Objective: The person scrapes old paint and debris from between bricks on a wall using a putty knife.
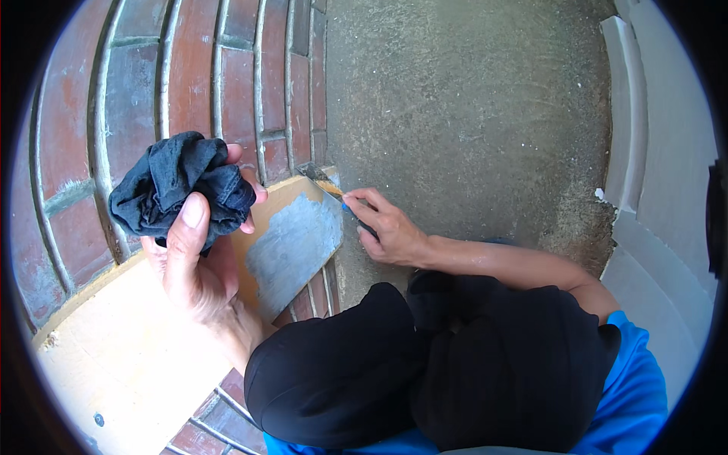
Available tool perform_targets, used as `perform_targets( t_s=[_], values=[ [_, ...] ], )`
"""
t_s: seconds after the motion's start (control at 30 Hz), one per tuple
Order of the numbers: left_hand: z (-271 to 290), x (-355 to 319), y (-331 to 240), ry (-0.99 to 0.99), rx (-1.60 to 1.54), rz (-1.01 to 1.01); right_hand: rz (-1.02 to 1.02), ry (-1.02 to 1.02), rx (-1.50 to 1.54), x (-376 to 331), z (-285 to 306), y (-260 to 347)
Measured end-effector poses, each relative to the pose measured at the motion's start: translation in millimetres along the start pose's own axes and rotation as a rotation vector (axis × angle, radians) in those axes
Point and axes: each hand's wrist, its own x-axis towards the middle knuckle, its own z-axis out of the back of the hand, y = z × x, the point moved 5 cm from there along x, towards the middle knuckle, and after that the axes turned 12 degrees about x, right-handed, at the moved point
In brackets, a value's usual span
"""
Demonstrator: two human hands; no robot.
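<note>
My left hand [199, 262] is closed round a crumpled black cloth [178, 182], its thumb pressed on the near side and its fingertips showing at the right. The bundle is held up in front of the brick wall, above a cream-painted ledge. With my right hand [394, 231] I grip a scraper [328, 187] with a blue and black handle. Its blade lies at the far right corner of the ledge, beside a grey patch [296, 235] where the cream paint is gone. Most of the handle is hidden inside my fingers.
A red and grey brick wall [189, 68] runs along the left, with the cream ledge [114, 341] standing out from it. Rough concrete floor [470, 114] stretches ahead. At the right is a pale wall [675, 136] with a raised strip. My black-clad knees [334, 364] fill the near side.
</note>
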Motion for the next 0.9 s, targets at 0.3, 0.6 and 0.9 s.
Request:
perform_targets(
  t_s=[0.3,0.6,0.9],
  values=[
    [-1,0,1,-0.016,0.009,-0.021,0.086,0.029,0.061,9,26,-8],
    [3,-4,0,-0.032,0.054,0.003,-0.108,0.013,-0.018,1,33,-23],
    [1,-4,-1,-0.001,0.034,-0.02,-0.05,-0.049,-0.166,28,50,-42]
  ],
)
